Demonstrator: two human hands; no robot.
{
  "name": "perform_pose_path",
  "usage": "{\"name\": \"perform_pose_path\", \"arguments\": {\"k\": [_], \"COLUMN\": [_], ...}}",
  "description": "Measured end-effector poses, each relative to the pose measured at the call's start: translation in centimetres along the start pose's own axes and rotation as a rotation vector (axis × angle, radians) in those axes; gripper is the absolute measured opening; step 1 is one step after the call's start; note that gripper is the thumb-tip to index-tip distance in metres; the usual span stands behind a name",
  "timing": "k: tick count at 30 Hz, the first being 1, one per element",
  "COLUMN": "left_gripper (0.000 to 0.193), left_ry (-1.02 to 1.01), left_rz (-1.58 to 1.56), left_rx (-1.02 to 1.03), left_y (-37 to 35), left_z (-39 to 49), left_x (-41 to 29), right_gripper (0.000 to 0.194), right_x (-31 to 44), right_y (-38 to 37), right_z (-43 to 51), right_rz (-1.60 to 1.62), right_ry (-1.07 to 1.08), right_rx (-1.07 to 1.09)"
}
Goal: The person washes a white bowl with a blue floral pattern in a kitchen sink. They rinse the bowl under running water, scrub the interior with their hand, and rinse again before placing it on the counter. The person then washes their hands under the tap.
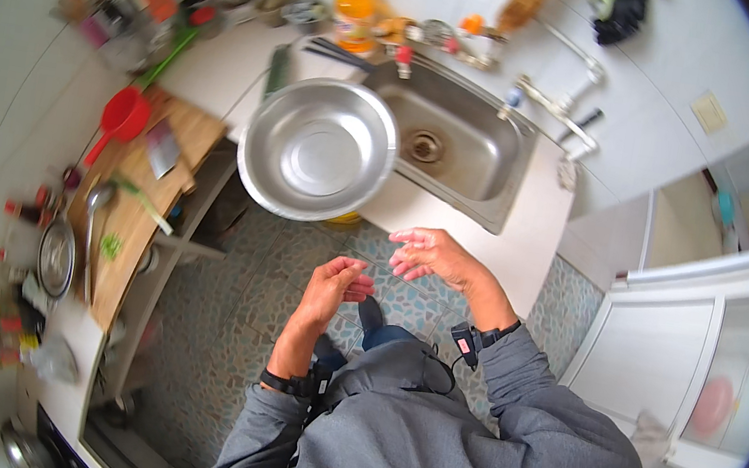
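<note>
My left hand (336, 288) hangs in front of my body with its fingers apart and nothing in them. To its right, my right hand (433, 256) is raised near the counter's front edge, fingers spread, also holding nothing. Beyond both hands a wide stainless steel basin (280, 179) stands at the counter corner, its inside bare. Its rim reaches past the counter edge on the near side. Just right of the basin is a stainless steel sink (465, 127) with a drain in its floor. Neither hand touches the basin or the sink.
A wooden board (196, 132) at left carries a cleaver (162, 147), a ladle (99, 198) and green scraps (111, 246). A red dipper (125, 114) lies beside it. An orange bottle (355, 14) stands behind the sink, near water taps (513, 98). Tiled floor (226, 291) lies below.
</note>
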State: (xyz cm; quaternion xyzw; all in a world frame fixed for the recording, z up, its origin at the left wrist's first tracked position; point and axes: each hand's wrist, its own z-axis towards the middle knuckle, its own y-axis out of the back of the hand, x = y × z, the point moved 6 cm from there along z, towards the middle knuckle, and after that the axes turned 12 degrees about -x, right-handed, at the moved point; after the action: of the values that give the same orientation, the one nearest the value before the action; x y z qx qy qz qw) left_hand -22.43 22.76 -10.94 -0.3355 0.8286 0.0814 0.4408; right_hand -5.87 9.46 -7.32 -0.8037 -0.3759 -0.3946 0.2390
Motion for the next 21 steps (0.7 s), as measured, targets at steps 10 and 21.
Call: {"name": "perform_pose_path", "arguments": {"k": [10,21], "left_gripper": [0.074,0.118], "left_ry": [0.170,0.327], "left_rz": [-0.210,-0.894], "left_rx": [0.379,0.521], "left_y": [-18.5,-30.1], "left_z": [11.6,24.3], "left_x": [-6.6,-8.1], "right_gripper": [0.052,0.056], "right_x": [1.6,13.8], "right_y": [17.7,29.9], "right_z": [-1.1,9.6], "right_rz": [0.011,-0.801], "right_ry": [0.157,0.415], "right_rx": [-0.746,-1.219]}}
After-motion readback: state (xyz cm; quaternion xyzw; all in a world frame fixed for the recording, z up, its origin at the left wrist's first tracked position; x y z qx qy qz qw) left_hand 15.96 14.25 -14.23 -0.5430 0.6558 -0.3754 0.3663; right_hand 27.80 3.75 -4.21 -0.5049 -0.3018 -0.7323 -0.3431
